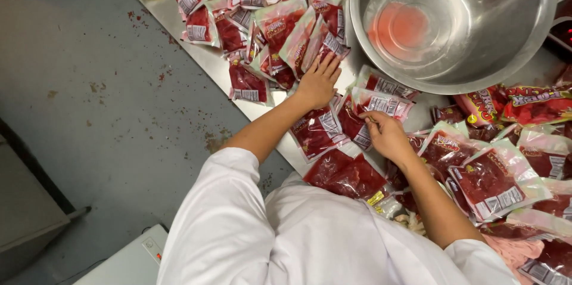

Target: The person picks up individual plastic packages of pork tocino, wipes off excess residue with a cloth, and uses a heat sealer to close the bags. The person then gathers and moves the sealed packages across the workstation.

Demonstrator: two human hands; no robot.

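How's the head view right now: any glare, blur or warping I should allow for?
Head view: soft glare on the inside of the steel bowl, which mirrors a red-pink patch; shiny highlights on the clear packets; left hand and right hand are reasonably sharp; the table edge runs diagonally; lighting is even, shadows faint.

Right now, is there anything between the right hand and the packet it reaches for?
Nothing visible. The right hand already touches the red packet at its lower edge, and the left hand lies apart on other packets.
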